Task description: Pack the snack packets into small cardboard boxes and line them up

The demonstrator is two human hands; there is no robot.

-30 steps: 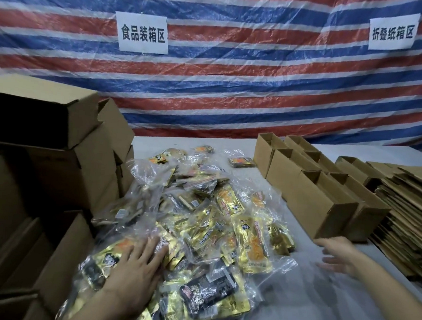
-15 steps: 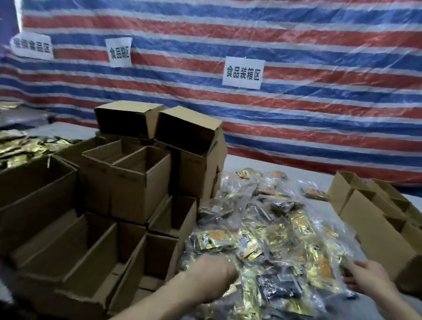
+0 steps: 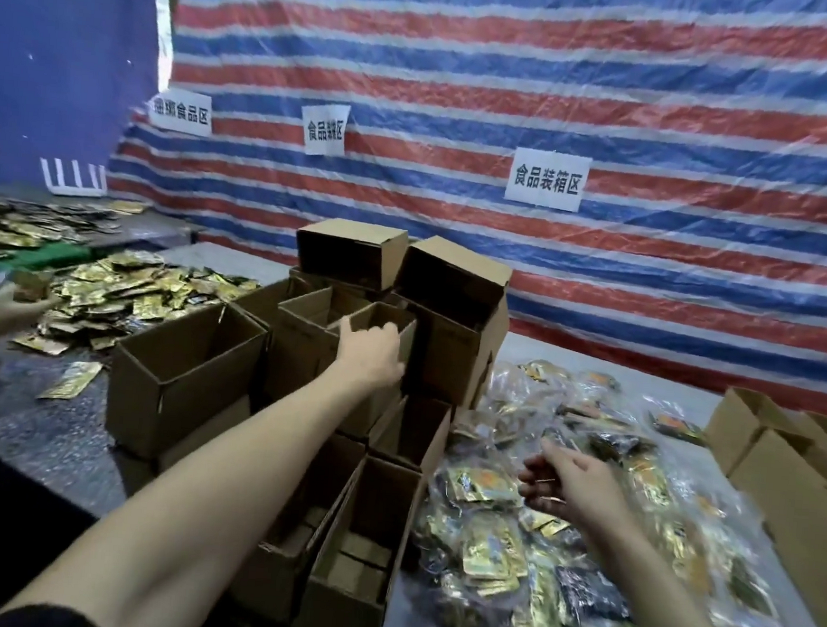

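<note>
Head view: the left hand (image 3: pixel 366 354) reaches out over a stack of open cardboard boxes (image 3: pixel 299 354) and lies against the near wall of a small open box (image 3: pixel 383 323) on top of the heap, fingers curled at its rim; whether they actually pinch the card cannot be told. The right hand (image 3: pixel 569 484) hovers just above the pile of snack packets (image 3: pixel 532 545), fingers loosely spread and half bent, nothing clearly held. That pile, gold and dark packets in clear wrap, covers the grey table (image 3: pixel 668 383) to the right of the boxes. More open boxes (image 3: pixel 363 547) stand in front of the stack, between the forearms, crowding the near table edge. A row of folded boxes (image 3: pixel 785 471) sits at the right margin. To the left lies a loose spread of gold packets (image 3: pixel 121 295), with another person's hand (image 3: pixel 1 310) at its edge. A red, white and blue striped tarp (image 3: pixel 616 106) with white paper signs (image 3: pixel 545 180) hangs behind.
</note>
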